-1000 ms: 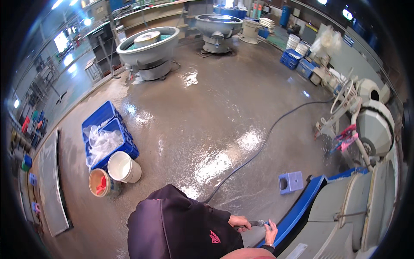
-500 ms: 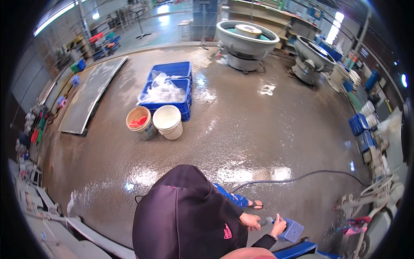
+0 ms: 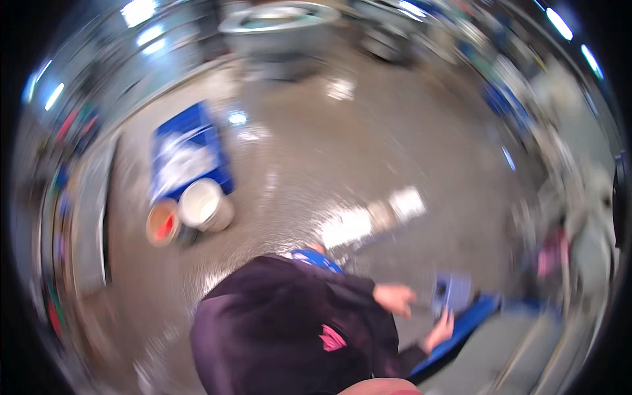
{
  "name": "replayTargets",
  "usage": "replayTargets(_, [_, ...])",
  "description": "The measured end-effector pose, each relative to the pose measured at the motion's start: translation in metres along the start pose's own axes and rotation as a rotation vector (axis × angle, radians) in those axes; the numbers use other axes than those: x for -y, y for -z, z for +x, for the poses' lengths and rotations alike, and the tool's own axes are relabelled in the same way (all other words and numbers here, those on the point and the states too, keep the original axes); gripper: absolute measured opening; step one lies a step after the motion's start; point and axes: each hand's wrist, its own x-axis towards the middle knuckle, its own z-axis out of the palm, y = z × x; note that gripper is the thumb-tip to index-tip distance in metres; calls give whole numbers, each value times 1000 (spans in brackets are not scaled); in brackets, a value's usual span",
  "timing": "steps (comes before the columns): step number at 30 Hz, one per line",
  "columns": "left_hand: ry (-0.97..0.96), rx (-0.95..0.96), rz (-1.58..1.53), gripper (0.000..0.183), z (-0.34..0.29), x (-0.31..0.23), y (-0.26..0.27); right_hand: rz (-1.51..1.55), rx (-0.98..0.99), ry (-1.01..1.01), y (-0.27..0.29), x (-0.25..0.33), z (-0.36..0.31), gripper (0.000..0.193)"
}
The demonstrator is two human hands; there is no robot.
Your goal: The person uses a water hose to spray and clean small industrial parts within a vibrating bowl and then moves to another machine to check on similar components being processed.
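Note:
Motion smears both of my hands. My left hand (image 3: 394, 299) reaches out from the dark sleeve at the lower right, fingers pointing right. Whether it grips anything does not show. Nearer to me, my right hand (image 3: 440, 330) has its fingers raised beside the near edge of a small blue-violet box (image 3: 452, 289). I cannot tell whether the fingers touch the box or hold something. My dark jacket (image 3: 283, 329) with a pink mark covers much of the lower middle and hides what lies under it.
A white bucket (image 3: 205, 205) and a tan bucket (image 3: 162, 224) with red pieces stand by blue crates (image 3: 197, 125) holding clear plastic. A large round grey tub machine (image 3: 280, 39) is at the back. Right of me runs a blue edge (image 3: 471, 322). The brown floor (image 3: 316, 151) looks wet.
The whole view has swung, so crates and buckets sit further left. My hands have moved apart; earlier they were close together around a dark hose-like end. The hose across the floor is now blurred.

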Motion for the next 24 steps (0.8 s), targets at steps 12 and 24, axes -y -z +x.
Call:
replayTargets(12, [267, -78, -993, 17, 50, -9, 223, 1239, 260, -251, -171, 184, -35, 67])
replayTargets(24, [-229, 327, -301, 51, 94, 3, 147, -82, -478, -354, -147, 177, -38, 26])
